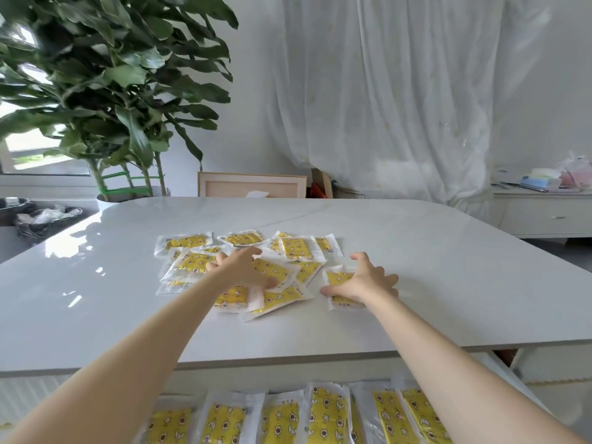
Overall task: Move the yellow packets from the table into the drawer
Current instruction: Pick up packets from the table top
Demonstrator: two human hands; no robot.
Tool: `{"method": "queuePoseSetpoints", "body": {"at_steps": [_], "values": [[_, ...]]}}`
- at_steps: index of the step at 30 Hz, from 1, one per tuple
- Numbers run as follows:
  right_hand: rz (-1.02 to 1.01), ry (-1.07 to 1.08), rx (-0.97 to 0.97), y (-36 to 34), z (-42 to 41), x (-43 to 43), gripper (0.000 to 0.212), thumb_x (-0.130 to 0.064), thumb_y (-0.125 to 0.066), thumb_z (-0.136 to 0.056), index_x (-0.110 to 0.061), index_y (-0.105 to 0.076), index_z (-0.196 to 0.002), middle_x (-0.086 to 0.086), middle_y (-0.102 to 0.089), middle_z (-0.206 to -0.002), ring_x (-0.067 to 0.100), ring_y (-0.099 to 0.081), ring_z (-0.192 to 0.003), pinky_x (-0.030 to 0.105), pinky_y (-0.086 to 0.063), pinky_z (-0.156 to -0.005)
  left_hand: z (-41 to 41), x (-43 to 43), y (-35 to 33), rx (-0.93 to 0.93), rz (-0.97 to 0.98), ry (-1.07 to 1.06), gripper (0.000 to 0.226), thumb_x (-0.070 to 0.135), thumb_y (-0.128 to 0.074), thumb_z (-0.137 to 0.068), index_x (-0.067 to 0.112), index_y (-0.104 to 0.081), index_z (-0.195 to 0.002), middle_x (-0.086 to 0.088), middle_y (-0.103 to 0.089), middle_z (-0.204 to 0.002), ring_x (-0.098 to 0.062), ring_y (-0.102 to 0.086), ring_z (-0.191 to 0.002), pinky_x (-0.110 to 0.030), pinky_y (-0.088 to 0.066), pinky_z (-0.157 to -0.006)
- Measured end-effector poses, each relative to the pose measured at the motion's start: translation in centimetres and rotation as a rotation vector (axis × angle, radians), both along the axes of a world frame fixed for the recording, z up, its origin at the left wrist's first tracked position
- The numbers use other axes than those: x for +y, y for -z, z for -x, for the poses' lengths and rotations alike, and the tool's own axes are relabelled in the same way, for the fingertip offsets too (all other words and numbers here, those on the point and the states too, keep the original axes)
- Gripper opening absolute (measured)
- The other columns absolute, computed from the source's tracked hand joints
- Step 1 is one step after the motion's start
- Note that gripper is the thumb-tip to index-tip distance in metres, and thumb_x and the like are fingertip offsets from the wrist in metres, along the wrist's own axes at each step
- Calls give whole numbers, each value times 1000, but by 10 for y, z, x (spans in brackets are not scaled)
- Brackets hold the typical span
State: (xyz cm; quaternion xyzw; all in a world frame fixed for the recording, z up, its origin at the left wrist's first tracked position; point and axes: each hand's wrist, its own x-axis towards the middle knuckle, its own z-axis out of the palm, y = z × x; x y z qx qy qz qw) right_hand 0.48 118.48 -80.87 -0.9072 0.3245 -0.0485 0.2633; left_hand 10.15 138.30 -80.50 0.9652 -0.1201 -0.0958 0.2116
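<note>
The yellow packets (296, 248) lie in a loose heap in the middle of the white bench (448, 283). The left hand (245, 270) rests on the heap, its grip spread. The right hand (363, 282) presses flat on one packet (338, 278) just beside the heap (grip spread too). A row of packets (326, 411) sits in the open drawer (512, 371) below.
</note>
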Motion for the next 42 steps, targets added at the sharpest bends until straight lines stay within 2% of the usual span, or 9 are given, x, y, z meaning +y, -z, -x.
{"method": "queuePoseSetpoints", "body": {"at_steps": [3, 7, 10, 15, 19, 25, 29, 33, 42], "values": [[-105, -18, -55, 0, 6, 1, 100, -50, -83, -59, -36, -25, -139, 7, -40, -132, 30, -43, -122, 30, -37, -80, -4, 3, -2, 66, -52, 56, 135, 74, -67, -26, 34, -24, -147, 8, -36, -147, -29, -28, -139, -49, -25, -113], [-130, -43, -97, -1, 16, 4, 105, -44, -85, -59, -29, -23, -141, 2, -48, -134, 25, -52, -118, 29, -40, -78, 23, 2, -19, 159, -69, 106, 111, 43, -80, -70, 14, -11, -151, -6, -26, -155, -27, -27, -142, -43, -27, -115], [-198, -36, -109, -6, 23, 8, 106, -38, -87, -60, -23, -22, -142, 2, -47, -135, 25, -51, -120, 31, -42, -83, 34, 5, -20, 119, -104, 76, 108, 47, -76, -73, 12, -11, -152, -6, -17, -158, -27, -23, -144, -42, -23, -117], [-360, -12, -344, -19, 22, 18, 79, -21, -81, -71, -14, -31, -132, 6, -50, -129, 27, -55, -107, 36, -48, -90, 27, 17, -4, 116, -95, 30, 167, 88, -65, -5, 24, -13, -150, -9, -18, -157, -32, -22, -143, -50, -26, -113], [-611, -123, -507, -37, 13, 27, 76, -19, -85, -68, -11, -39, -128, 3, -51, -125, 18, -52, -104, 24, -44, -76, 21, 23, 7, 101, -4, -6, 171, 87, -61, 7, 27, -20, -148, -6, -29, -154, -34, -28, -140, -50, -28, -112], [-531, -317, -147, -34, -2, 41, 62, -35, -80, -73, -5, -56, -122, 5, -63, -119, 19, -61, -107, 27, -47, -82, 43, 34, -3, 97, 221, 57, 124, 52, -88, -46, 25, -23, -148, -7, -30, -149, -29, -35, -134, -44, -37, -108], [-455, -305, -58, -20, -11, 53, 76, -33, -79, -76, -5, -43, -137, 8, -52, -135, 23, -51, -121, 27, -41, -87, 45, 53, 0, 14, 307, 93, 83, 14, -76, -78, 18, -28, -146, -3, -46, -140, -18, -44, -126, -25, -41, -95], [-408, -291, -17, -24, -22, 71, 77, -29, -79, -74, -5, -41, -137, 7, -51, -129, 22, -52, -114, 27, -42, -81, 44, 83, -4, 24, 234, 53, 68, 18, -69, -84, 22, -36, -143, 0, -41, -141, -14, -45, -112, -18, -43, -78], [-280, -345, 43, -28, -24, 103, 96, -31, -88, -62, -6, -39, -141, 6, -50, -138, 22, -53, -118, 28, -45, -74, 54, 101, -5, 150, 284, 21, 77, 22, -79, -75, 25, -39, -141, -6, -40, -141, -19, -47, -116, -27, -42, -96]]}}
